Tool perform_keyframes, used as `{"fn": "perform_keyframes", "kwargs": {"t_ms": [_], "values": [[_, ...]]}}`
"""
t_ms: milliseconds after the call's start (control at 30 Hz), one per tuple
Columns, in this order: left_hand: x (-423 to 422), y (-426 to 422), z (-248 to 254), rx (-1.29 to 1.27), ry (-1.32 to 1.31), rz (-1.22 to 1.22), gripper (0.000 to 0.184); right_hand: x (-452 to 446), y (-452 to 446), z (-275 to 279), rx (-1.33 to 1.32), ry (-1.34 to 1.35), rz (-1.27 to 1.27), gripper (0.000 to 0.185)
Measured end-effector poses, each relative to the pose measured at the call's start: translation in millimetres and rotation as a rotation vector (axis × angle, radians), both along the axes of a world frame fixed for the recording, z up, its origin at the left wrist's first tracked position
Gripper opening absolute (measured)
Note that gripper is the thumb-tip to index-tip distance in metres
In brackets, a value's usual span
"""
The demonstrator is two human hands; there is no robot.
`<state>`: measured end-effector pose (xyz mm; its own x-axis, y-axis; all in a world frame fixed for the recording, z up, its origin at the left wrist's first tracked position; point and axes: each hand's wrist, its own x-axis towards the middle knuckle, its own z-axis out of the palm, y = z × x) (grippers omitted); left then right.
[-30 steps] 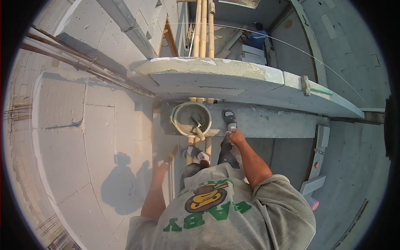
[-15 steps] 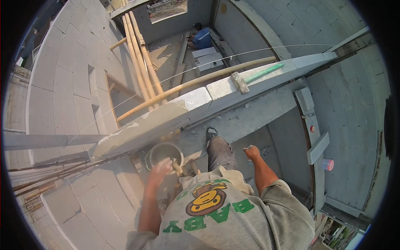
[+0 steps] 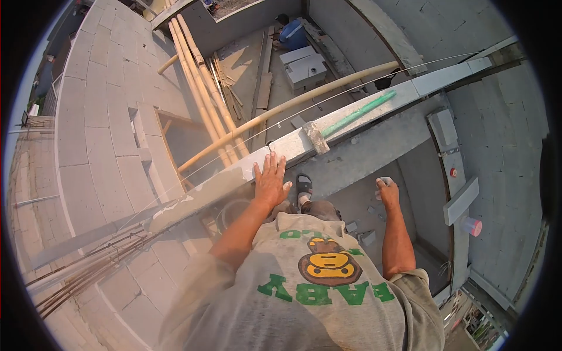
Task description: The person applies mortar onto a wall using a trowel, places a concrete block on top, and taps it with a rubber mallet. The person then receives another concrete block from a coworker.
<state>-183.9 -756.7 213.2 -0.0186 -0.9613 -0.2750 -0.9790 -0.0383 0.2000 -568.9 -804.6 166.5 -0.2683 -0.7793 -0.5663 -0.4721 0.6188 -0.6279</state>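
My left hand [image 3: 270, 182] lies with its fingers stretched against the top of the block wall [image 3: 288, 145], close to a joint between two blocks. To the right of it, a hammer [image 3: 351, 120] with a green handle and a blocky, mortar-crusted head rests along the wall top. My right hand [image 3: 386, 192] hangs lower, to the right of my body, with its fingers curled in; whatever may be inside them is hidden. A bucket [image 3: 233, 212] stands below the wall, partly covered by my left forearm.
Long bamboo poles [image 3: 205, 93] lean beyond the wall, and another pole [image 3: 293, 111] crosses behind it. A string [image 3: 328, 104] runs above the wall. A person in blue [image 3: 293, 36] crouches in the far room near pale blocks [image 3: 305, 67]. A pink-lidded tub [image 3: 472, 226] sits at right.
My left hand has gone from beside the bucket up to the wall top. My right hand has shifted right, still curled. The view has tilted, and my body is closer to the wall.
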Motion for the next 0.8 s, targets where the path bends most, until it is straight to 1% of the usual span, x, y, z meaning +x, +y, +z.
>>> {"fn": "perform_keyframes", "kwargs": {"t_ms": [33,100,167,200,233,267,300,333,367,400,467,500,533,600,633,700,733,800], "values": [[-1,3,4,0.023,-0.018,-0.013,0.073,-12,7,-7,0.006,0.0,-0.015,0.028],[3,2,7,0.07,0.006,-0.016,0.073,-38,34,-31,0.161,0.133,0.028,0.03],[5,-13,15,0.156,0.047,-0.001,0.071,-58,69,-63,0.203,0.32,0.088,0.041],[5,-17,16,0.144,0.065,-0.04,0.071,-61,84,-66,0.235,0.309,0.08,0.042],[7,-19,17,0.135,0.096,-0.031,0.069,-57,94,-66,0.264,0.292,0.076,0.044],[9,-18,19,0.129,0.122,-0.015,0.067,-55,104,-64,0.257,0.297,0.045,0.044],[9,-11,17,0.119,0.126,-0.039,0.067,-50,110,-61,0.305,0.282,0.054,0.044],[11,-4,14,0.053,0.081,-0.08,0.065,-42,110,-58,0.35,0.265,0.066,0.044],[15,-4,10,-0.012,0.037,-0.118,0.063,-35,107,-55,0.34,0.266,0.046,0.044],[20,-8,10,-0.02,0.043,-0.136,0.063,-28,106,-50,0.341,0.244,0.033,0.043],[29,-16,16,0.156,0.046,-0.201,0.062,-16,112,-35,0.353,0.239,-0.011,0.043],[29,-32,42,0.343,0.136,-0.183,0.06,-11,105,-27,0.321,0.276,0.036,0.042],[30,-38,45,0.331,0.151,-0.219,0.06,-9,94,-19,0.284,0.314,0.079,0.041],[32,-39,48,0.537,0.288,-0.099,0.057,-7,80,-1,0.218,0.326,0.022,0.041],[27,-43,56,0.536,0.285,-0.139,0.057,-6,78,5,0.164,0.324,0.005,0.041],[10,-49,73,0.502,0.39,-0.14,0.059,-8,75,17,0.152,0.321,-0.049,0.042],[0,-55,78,0.505,0.389,-0.176,0.059,-10,76,21,0.131,0.316,-0.063,0.043],[-24,-73,82,0.385,0.582,-0.181,0.058,-18,82,18,0.173,0.323,-0.093,0.044]]}}
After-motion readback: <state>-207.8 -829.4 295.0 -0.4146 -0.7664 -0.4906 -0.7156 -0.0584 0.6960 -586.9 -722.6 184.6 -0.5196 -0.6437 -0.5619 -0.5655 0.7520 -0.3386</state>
